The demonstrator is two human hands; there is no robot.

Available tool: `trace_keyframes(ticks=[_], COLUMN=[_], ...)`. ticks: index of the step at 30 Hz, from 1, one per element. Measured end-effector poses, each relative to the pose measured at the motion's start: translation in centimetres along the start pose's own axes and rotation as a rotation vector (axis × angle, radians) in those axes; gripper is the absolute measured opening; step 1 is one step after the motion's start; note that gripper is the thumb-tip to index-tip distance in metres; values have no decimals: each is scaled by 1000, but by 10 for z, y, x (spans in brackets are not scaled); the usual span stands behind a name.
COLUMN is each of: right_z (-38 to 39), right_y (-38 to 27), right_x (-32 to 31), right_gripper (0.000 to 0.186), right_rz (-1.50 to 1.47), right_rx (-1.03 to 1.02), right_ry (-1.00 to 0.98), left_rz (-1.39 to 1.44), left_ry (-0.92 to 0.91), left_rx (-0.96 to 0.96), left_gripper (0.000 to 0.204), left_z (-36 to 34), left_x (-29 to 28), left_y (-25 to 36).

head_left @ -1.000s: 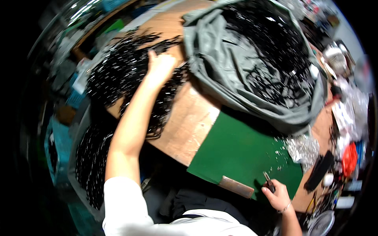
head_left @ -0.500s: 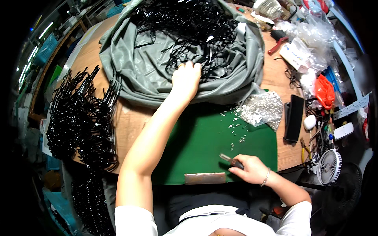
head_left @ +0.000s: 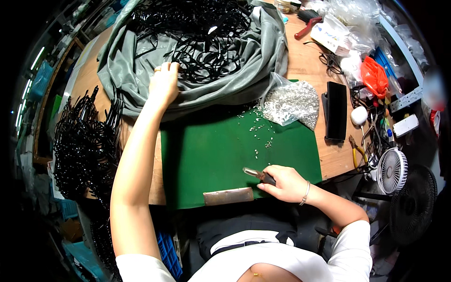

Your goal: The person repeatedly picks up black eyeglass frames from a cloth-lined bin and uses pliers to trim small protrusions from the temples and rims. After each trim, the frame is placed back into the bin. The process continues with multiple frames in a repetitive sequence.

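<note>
Head view: right hand (head_left: 285, 184) around dark-handled tool (head_left: 259, 175), printed white packet (head_left: 330, 36) beyond

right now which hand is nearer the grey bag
Left. The left hand is at the near left part of the grey bag, touch unclear. The right hand is farther off, by the near edge of the green mat, holding a tool.
</note>
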State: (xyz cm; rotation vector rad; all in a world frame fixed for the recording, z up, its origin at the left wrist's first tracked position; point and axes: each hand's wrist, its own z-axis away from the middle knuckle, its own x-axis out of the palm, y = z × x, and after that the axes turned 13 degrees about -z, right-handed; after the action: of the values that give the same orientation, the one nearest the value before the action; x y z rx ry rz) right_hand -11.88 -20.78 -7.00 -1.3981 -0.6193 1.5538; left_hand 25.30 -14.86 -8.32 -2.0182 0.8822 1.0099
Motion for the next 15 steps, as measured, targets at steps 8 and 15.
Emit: trace_keyframes(ticks=[8,15], right_z=[6,12], right_y=[10,-5], right_x=[11,1], right_gripper=[23,34], right_rz=[28,326], right_rx=[-171,-131], right_ry=[41,111], left_rz=[142,1438], left_ry=[-195,-365], left_rx=[-6,-381], left_gripper=[16,10], left_z=[-4,44], left_x=[5,-173], left_y=[-3,30])
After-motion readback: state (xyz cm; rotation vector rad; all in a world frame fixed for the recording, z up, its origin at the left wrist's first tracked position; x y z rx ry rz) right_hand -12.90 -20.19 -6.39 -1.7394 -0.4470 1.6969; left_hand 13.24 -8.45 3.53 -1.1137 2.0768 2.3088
